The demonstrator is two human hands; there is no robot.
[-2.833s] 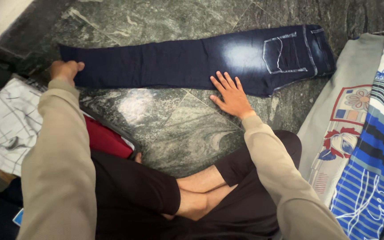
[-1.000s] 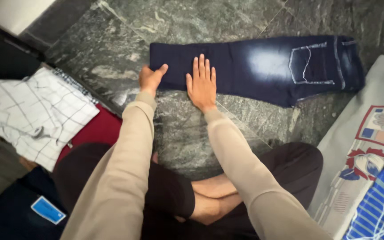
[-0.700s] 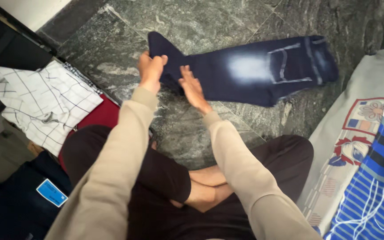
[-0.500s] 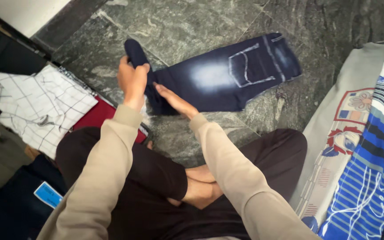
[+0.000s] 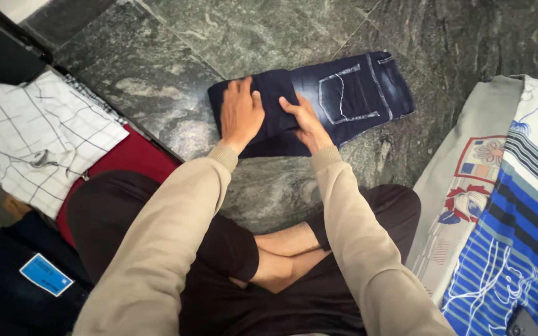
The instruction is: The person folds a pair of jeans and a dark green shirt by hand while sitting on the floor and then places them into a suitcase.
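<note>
Right now my left hand (image 5: 240, 113) lies flat, fingers spread, on the folded-over leg end of the jeans (image 5: 350, 93), and my right hand (image 5: 306, 123) sits just beside it, fingers pressed to the edge of that same fold, gripping nothing. Beyond my right hand the jeans run away lengthwise on the stone floor (image 5: 157, 74), pocket end farthest from both hands.

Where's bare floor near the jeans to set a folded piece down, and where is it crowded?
Bare floor lies beyond the jeans and to their left, up to the checked shirt. A smaller patch lies between jeans and crossed legs. Crowded: clothes pile on the left, patterned sheet on the right. The left hand and right hand press the folded leg.
</note>
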